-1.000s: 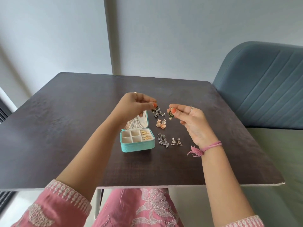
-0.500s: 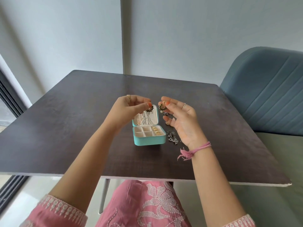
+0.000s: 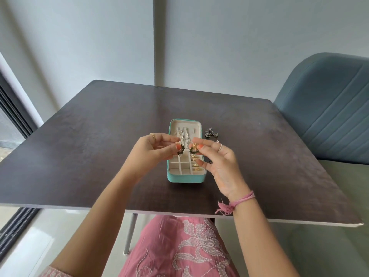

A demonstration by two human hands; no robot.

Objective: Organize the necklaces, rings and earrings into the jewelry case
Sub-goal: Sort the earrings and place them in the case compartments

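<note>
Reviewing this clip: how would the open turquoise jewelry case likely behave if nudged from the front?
The jewelry case sits flat on the table, so it would probably slide, not roll. Its raised lid may make it slightly prone to tipping backward. The chains hanging in the lid would likely sway.

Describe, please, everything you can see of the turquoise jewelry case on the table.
The jewelry case is a small box with rounded corners, turquoise outside, with a cream lining that looks soft. It sits on the dark table, its lid open and standing up at the far side. Silver chains hang inside the lid. The base is split into small square compartments; those on the right hold gold pieces, the others look empty. Neither hand appears to touch it.
</note>
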